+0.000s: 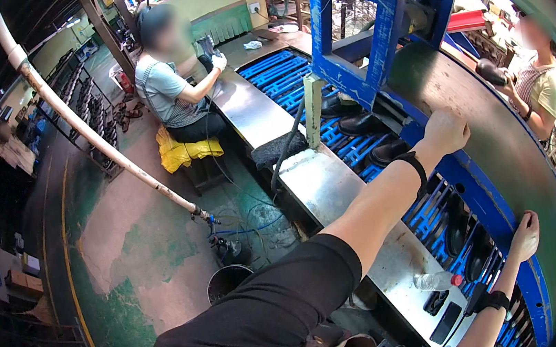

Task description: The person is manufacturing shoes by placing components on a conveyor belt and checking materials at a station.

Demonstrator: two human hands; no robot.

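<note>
My left hand (446, 130) is stretched out over the green belt (433, 78), beside the blue metal frame. Its fingers are curled into a fist, and their inner side is hidden. Lower right, by the blue side rail (462, 175) of the belt, my right hand (525, 237) is closed too. Whether either hand holds anything cannot be made out. Below my left forearm, black shoes (386, 153) lie on a conveyor of blue slats (276, 73). More black shoes (456, 224) rest on the slats between my two arms.
A metal ledge (320, 179) carries a clear bottle (437, 281) with a red cap and a dark phone (446, 321). The blue frame (361, 31) rises over the belt. A seated co-worker (173, 82) holds a dark shoe; another person (541, 82) stands across the belt, holding a shoe.
</note>
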